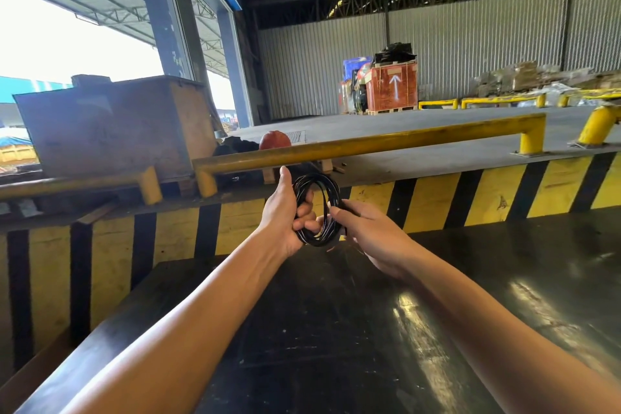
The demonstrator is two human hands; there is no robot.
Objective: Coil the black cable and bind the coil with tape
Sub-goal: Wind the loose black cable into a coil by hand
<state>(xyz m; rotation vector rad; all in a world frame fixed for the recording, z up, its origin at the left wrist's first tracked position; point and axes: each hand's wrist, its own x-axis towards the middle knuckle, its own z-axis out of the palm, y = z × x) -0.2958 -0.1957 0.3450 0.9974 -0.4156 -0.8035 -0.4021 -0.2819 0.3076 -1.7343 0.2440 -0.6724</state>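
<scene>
The black cable [331, 190] is wound into a small upright coil, held in the air above the far edge of a glossy black table [470, 279]. My left hand [284, 212] grips the coil's left side, its fingers curled through the loops. My right hand [364, 232] pinches the coil's right side between thumb and fingers. Part of the lower coil is hidden behind my fingers. No tape shows in this view.
A yellow guard rail [369, 143] runs across just beyond the coil, above a yellow-and-black striped dock edge [437, 198]. An orange helmet [275, 140] and a metal box [111, 124] sit at the left. Crates [391, 86] stand far back by the wall.
</scene>
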